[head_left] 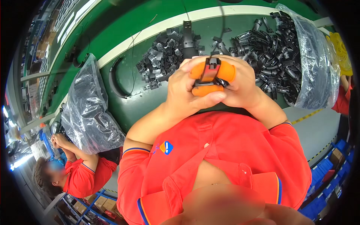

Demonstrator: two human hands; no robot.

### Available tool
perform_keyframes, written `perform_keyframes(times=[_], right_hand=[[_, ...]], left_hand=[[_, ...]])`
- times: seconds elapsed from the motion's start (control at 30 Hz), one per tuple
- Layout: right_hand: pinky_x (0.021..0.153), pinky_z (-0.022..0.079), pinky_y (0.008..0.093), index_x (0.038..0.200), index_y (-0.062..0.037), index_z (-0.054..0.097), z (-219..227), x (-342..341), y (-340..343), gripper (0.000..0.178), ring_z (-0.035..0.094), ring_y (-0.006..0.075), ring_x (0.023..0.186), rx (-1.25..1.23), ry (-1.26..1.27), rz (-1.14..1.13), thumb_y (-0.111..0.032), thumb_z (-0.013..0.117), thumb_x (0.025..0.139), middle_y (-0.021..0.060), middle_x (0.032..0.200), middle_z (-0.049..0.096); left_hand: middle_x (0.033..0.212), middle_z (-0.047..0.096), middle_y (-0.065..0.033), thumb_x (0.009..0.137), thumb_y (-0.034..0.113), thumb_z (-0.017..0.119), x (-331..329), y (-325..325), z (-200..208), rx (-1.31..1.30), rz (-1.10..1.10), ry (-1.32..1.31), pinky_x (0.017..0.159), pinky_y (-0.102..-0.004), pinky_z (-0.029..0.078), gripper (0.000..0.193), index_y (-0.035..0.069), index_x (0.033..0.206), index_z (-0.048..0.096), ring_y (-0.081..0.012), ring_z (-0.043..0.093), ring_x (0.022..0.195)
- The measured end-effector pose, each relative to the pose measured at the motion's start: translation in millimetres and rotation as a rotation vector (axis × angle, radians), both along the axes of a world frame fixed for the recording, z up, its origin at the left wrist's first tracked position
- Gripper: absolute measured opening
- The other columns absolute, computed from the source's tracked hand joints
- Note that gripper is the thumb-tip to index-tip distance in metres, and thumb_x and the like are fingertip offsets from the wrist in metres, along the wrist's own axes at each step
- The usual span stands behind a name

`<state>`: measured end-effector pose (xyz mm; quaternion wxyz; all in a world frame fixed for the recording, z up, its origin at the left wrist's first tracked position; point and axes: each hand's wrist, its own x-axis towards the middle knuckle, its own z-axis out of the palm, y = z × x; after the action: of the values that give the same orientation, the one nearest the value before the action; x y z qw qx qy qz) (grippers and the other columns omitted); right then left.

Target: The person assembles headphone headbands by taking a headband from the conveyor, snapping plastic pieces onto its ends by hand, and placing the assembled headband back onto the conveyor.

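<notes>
The black part (pixel 212 63) is in front of the chest, above the tabletop (pixel 144 104), among orange sleeves (pixel 227 73); whether these belong to it, I cannot tell. The left hand (pixel 180 90) and right hand (pixel 243 80) close around it from both sides, this grip probably keeping it steady. Beyond the hands lie small pieces (pixel 161 56) and, to the right, curved pieces (pixel 268 62) by an open bag (pixel 317 63), seemingly placed for easy reach.
</notes>
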<state>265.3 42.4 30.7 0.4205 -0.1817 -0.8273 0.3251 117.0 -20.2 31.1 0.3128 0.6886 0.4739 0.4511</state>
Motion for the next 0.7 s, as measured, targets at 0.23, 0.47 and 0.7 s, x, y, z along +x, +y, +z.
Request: perform_keyframes(times=[0.23, 0.47, 0.7], right_hand=[[0.064, 0.050, 0.0316, 0.092, -0.0039, 0.062, -9.2, 8.4, 15.2, 0.032, 0.062, 0.0274, 0.072, 0.037, -0.033, 0.153, -0.011, 0.070, 0.062, 0.0105, 0.089, 0.064], [0.071, 0.051, 0.0355, 0.097, -0.0038, 0.062, 3.2, 3.2, 12.1, 0.033, 0.063, 0.0294, 0.081, 0.164, 0.022, 0.166, -0.011, 0.068, 0.066, 0.0098, 0.095, 0.064], [0.067, 0.049, 0.0304, 0.090, -0.0011, 0.062, -35.1, -3.8, -14.6, 0.025, 0.062, 0.0271, 0.071, -0.289, 0.219, 0.022, -0.006, 0.059, 0.066, 0.0116, 0.082, 0.063]], left_hand=[[0.089, 0.062, -0.0089, 0.067, 0.034, 0.075, 1.5, 2.1, -6.2, 0.044, -0.103, 0.017, 0.072, -0.0328, 0.047, 0.045, 0.004, 0.097, 0.060, -0.0263, 0.060, 0.082], [0.083, 0.062, -0.0098, 0.070, 0.034, 0.070, 7.2, 3.3, 10.8, -0.215, -0.144, -0.172, 0.076, -0.0337, 0.045, 0.041, 0.004, 0.095, 0.060, -0.0278, 0.058, 0.078], [0.083, 0.061, -0.0088, 0.072, 0.035, 0.067, 9.4, 4.6, -2.1, -0.133, -0.022, -0.024, 0.075, -0.0321, 0.044, 0.039, 0.003, 0.094, 0.061, -0.0236, 0.056, 0.079]])
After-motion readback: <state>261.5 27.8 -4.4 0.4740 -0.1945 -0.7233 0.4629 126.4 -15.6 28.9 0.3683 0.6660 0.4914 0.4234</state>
